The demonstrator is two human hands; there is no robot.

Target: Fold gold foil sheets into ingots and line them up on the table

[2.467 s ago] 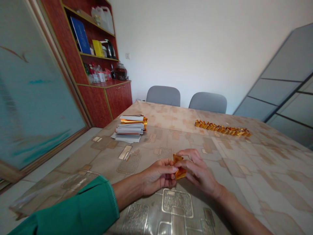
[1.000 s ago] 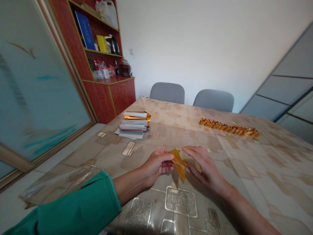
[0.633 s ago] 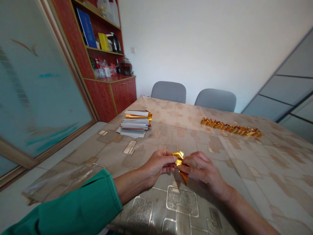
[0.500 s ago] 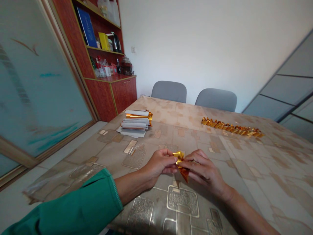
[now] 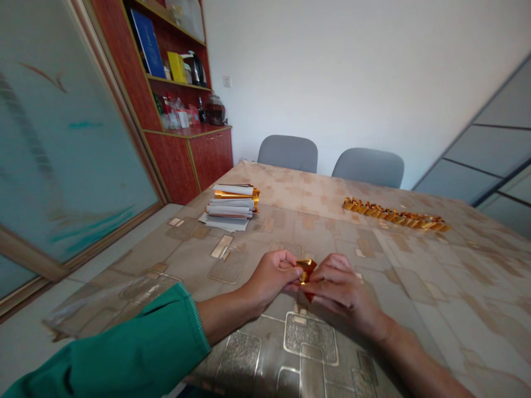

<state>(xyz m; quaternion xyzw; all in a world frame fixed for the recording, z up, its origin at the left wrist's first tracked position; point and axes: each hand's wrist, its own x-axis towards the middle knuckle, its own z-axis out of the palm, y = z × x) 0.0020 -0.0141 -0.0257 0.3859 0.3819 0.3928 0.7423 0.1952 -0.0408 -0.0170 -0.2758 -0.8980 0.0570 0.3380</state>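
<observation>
Between my two hands, a little above the patterned tablecloth (image 5: 249,309), is a small folded piece of gold foil paper (image 5: 307,266). My left hand (image 5: 276,273) pinches its left side between thumb and fingers. The fingers of my right hand (image 5: 342,287) close on its right and lower side, hiding part of it. At the back right lies a row of folded gold foil pieces (image 5: 394,215), set close together. To the back left sits a stack of foil paper sheets (image 5: 232,207), mostly showing pale backs with some gold.
Two grey chairs (image 5: 288,152) stand behind the table's far edge, against the white wall. A red-brown cabinet (image 5: 188,160) with a kettle and bottles on its shelves is at the back left. A frosted glass door (image 5: 74,149) stands at the left.
The gold foil paper's pointed lower end, which stuck out below my fingers, now shows much less. Both hands still hold the piece in nearly the same place.
</observation>
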